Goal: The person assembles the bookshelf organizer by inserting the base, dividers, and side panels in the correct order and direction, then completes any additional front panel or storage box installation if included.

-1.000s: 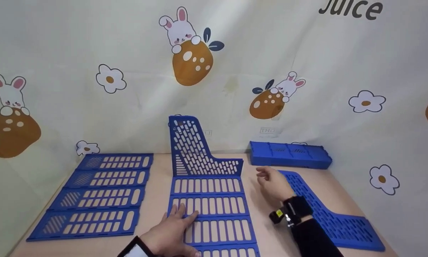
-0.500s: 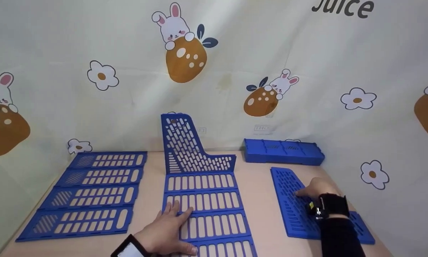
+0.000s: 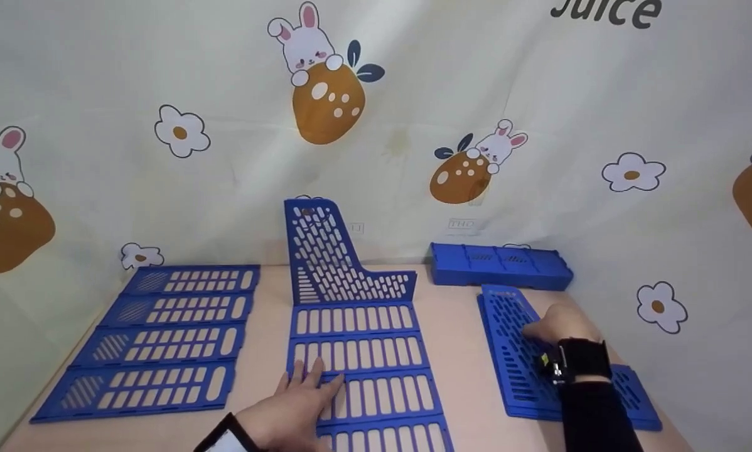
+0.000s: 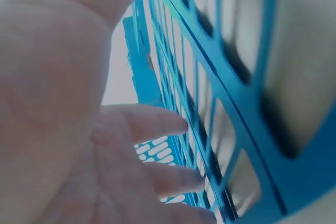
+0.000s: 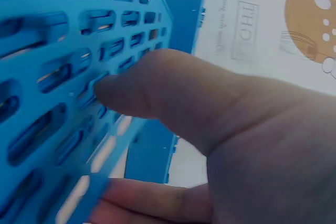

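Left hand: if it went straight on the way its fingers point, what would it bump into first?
Moving on over the slatted blue panel, the left hand would probably first meet the upright blue panel at the far end, though exact depth is hard to judge.

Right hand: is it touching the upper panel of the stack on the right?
Touching. The right wrist view shows the right hand with its thumb on the slotted face of the upper panel and fingers behind its edge.
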A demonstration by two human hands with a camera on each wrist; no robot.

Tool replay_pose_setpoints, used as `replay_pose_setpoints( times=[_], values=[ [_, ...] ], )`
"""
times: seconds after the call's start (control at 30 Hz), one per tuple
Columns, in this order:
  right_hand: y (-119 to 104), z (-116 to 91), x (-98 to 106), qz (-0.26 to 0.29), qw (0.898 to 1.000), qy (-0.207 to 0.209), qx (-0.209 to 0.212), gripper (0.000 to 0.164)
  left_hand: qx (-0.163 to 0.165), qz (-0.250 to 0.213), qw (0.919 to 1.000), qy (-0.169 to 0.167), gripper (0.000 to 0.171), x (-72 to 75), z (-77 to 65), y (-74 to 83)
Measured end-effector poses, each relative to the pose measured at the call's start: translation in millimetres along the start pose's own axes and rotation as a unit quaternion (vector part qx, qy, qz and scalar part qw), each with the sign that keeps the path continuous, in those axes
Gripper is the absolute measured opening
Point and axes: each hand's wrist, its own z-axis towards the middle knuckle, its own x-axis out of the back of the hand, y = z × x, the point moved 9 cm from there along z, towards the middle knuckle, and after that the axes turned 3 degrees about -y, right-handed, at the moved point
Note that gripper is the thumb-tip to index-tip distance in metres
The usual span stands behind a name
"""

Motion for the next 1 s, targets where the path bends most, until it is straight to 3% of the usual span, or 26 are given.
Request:
replay_pose_setpoints(
  times=[0.13, 0.3, 0.43, 0.53, 0.7, 1.0],
  values=[
    [-7.4, 6.2, 8.4, 0.051, 0.997, 0.023, 0.053, 0.048, 0.002, -0.001, 0.9999, -0.012, 0.119, -4.3, 2.5, 0.5],
    [-32.0, 3.3, 17.1, 0.106, 0.985, 0.044, 0.129, 0.064, 0.008, -0.005, 0.9999, -0.01, 0.12, -5.6, 3.4, -1.1],
    [-57.5, -6.7, 25.5, 0.179, 0.964, 0.076, 0.179, 0.047, 0.008, -0.007, 0.9999, -0.009, 0.122, -4.6, 1.9, -0.1],
    [-75.8, -13.3, 30.3, 0.241, 0.941, 0.112, 0.209, 0.03, 0.004, -0.018, 0.9998, -0.008, 0.122, -4.2, 0.8, 1.2],
    [-100.4, -17.7, 26.5, 0.294, 0.911, 0.162, 0.241, 0.017, 0.007, -0.014, 0.9998, -0.007, 0.123, -3.6, 0.1, 0.9],
    [-120.1, -20.8, 12.5, 0.302, 0.892, 0.186, 0.281, 0.014, 0.005, -0.001, 1.0, -0.005, 0.123, -2.9, 1.7, 0.2]
  ],
)
